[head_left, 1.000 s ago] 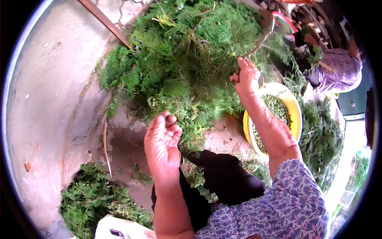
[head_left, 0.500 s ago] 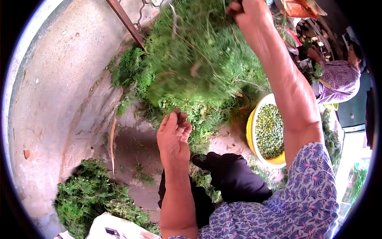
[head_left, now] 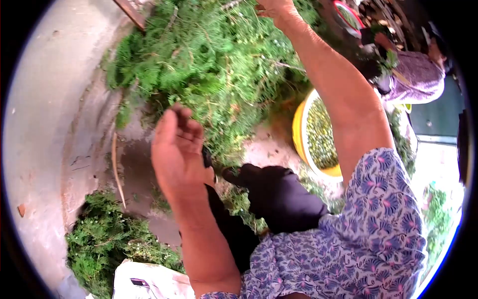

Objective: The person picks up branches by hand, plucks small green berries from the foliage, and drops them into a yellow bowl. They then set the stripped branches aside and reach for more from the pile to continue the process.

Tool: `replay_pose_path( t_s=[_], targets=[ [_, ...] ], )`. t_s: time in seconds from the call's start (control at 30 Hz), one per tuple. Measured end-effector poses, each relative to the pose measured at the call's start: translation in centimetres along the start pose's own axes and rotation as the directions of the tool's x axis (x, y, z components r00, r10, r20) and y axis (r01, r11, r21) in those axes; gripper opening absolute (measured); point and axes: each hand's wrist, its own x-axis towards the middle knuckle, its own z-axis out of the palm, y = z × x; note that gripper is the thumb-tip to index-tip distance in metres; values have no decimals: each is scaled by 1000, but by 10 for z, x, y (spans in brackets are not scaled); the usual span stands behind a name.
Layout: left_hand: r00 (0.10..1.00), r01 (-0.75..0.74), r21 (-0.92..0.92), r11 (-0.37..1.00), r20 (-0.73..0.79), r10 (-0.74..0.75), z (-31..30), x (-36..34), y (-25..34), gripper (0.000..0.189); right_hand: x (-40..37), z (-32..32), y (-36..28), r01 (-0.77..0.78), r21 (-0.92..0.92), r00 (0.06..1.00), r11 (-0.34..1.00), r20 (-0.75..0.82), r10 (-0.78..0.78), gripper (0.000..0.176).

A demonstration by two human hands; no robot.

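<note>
My left hand (head_left: 177, 142) is raised palm up near the lower edge of a large heap of green feathery branches (head_left: 214, 74). Its fingers are loosely curled and apart, with nothing visible in them. At the top edge, my right hand (head_left: 273, 7) is over the far part of the heap, partly cut off by the frame. Its fingers look closed, but what they hold is hidden. Below my right forearm is a yellow basin (head_left: 300, 132) full of small green berries (head_left: 321, 137).
A smaller pile of branches (head_left: 107, 239) lies at lower left beside a white sack (head_left: 149, 281). A wooden leg (head_left: 130, 14) stands at upper left. A person in a purple top (head_left: 418, 77) is at the right, near a red-rimmed basin (head_left: 348, 17).
The view has shifted, so the heap and basin appear higher and further left. My right hand has moved to the top edge. My left hand appears larger and further left, still uncurled from any hold.
</note>
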Motion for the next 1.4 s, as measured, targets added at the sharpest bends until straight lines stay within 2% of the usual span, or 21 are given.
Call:
replay_pose_path(
  t_s=[0.03, 0.13, 0.17, 0.2, 0.27, 0.33, 0.37, 0.47, 0.6, 0.67, 0.73, 0.8, 0.93, 1.0, 1.07, 1.13, 1.2, 1.23, 1.27, 1.33, 1.4],
  targets=[
    [997, 15, -41, 999, 74, -11, -5, 1, 1, 14, -27, -10, 11, 72, 333, 996, 940, -65, -53, 22],
    [1000, 11, -52, 999, 20, -10, -10, 5, 2, 17, -64, -59, 21, -58, 305, 998, 951, 55, 43, 23],
    [997, 54, -88, 995, 52, -49, -15, 9, 2, 19, -84, -53, 5, -184, -140, 957, 973, -251, 145, 18],
    [997, 60, -90, 994, 55, -55, -14, 9, 1, 19, -97, -65, 7, -184, -145, 956, 972, -255, 143, 18],
    [998, 58, -63, 996, 31, -56, -13, 7, -1, 18, -124, -95, 25, -394, -22, 863, 919, -353, 362, 21],
    [995, 85, -65, 994, 53, -81, -15, 8, -5, 18, -157, -96, 27, -487, 34, 774, 872, -445, 450, 12],
    [996, 79, -47, 996, 51, -76, -12, 7, -7, 18, -166, -116, 55, -516, 60, 764, 855, -418, 491, 20],
    [992, 96, -24, 995, 80, -94, -8, 9, -14, 18, -210, -139, 109, -567, -20, 765, 823, -382, 518, 11],
    [983, 109, 25, 994, 148, -111, 6, 6, -25, 19, -277, -116, 158, -639, 169, 676, 751, -344, 652, 20],
    [978, 143, 64, 988, 142, -151, 8, 6, -30, 19, -313, -96, 186, -752, -21, 640, 659, -261, 722, 22],
    [981, 143, 96, 985, 118, -154, 6, 6, -32, 20, -332, -87, 215, -854, -9, 504, 520, -259, 824, 24],
    [973, 136, 109, 985, 171, -153, 1, 5, -30, 21, -345, -89, 251, -732, -458, 653, 505, -259, 711, 28],
    [987, 69, 132, 989, 138, -88, 2, 1, -24, 23, -357, -77, 309, -512, -789, 818, 339, -328, 473, 28],
    [990, 62, 145, 987, 113, -79, 2, -1, -23, 24, -354, -65, 315, -563, -749, 779, 350, -338, 529, 32],
    [993, 50, 151, 987, 99, -65, 3, -1, -22, 24, -352, -55, 318, -521, -792, 839, 318, -405, 364, 39],
    [995, 57, 136, 989, 79, -68, 3, -2, -20, 24, -351, -57, 328, -537, -767, 834, 351, -421, 356, 35],
    [992, 75, 115, 991, 89, -86, 1, -2, -18, 25, -348, -63, 337, -442, -825, 868, 353, -296, 398, 29],
    [993, 72, 114, 991, 82, -81, 1, -4, -18, 24, -344, -61, 328, -418, -784, 871, 458, -204, 447, 22],
    [994, 66, 112, 992, 76, -75, 1, -4, -17, 24, -345, -55, 329, -417, -786, 871, 456, -202, 448, 22],
    [993, 72, 100, 992, 85, -81, 1, -4, -16, 24, -345, -40, 324, -150, -670, 967, 727, 55, 251, 21],
    [991, 81, 94, 992, 94, -90, 0, -4, -16, 24, -339, -25, 315, -201, -626, 951, 753, 62, 304, 22]
  ],
)
